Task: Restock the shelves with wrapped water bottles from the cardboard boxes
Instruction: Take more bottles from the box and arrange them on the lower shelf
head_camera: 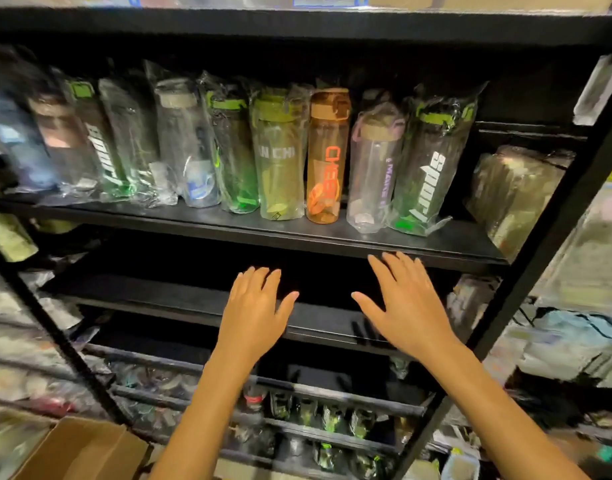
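Wrapped bottles in row on shelf, box below-left.

Both bare forearms reach forward below the bottle shelf. The left hand and right hand hover palm-down just under its front edge, fingers straight, slightly spread, holding nothing.

Bottles at the upper shelf's left end are blurred, labels unreadable. Cardboard box cut off by the bottom edge, contents not visible. Lowest shelf's bottles too dark and small to identify. Goods beyond the rack's right post smeared.
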`<act>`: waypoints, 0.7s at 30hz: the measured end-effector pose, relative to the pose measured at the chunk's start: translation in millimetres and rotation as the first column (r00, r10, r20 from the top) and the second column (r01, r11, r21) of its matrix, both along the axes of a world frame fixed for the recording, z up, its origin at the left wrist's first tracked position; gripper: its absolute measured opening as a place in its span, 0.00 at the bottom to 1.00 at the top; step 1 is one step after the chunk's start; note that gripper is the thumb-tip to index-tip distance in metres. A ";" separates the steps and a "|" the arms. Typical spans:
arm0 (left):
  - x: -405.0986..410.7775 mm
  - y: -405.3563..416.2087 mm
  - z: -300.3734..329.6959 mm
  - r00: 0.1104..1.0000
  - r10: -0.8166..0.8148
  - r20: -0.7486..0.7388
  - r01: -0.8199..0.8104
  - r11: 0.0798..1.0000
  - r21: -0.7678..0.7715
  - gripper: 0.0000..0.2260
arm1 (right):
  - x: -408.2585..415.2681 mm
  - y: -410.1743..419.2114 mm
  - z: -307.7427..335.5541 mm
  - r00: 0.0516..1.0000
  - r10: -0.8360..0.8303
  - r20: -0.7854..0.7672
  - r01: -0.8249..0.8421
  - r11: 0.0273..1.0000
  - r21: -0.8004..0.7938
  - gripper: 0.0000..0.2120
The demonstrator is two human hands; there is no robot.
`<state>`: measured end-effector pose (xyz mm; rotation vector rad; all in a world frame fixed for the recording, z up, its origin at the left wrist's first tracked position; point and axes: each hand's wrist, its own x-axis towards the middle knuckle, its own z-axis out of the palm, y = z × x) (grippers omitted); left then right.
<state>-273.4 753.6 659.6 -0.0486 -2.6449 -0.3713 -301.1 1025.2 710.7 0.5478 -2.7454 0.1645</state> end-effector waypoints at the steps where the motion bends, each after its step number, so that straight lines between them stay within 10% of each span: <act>1: 19.3 -10.7 -9.6 0.999 0.044 0.026 -0.043 0.999 -0.006 0.33 | 8.5 -14.5 -7.9 0.997 0.061 0.041 -0.061 0.998 0.008 0.42; 21: 365.9 -210.9 -123.0 0.521 0.745 0.416 -0.806 0.590 -0.048 0.28 | 174.3 -368.6 -145.4 0.522 0.711 0.471 -0.790 0.611 -0.046 0.36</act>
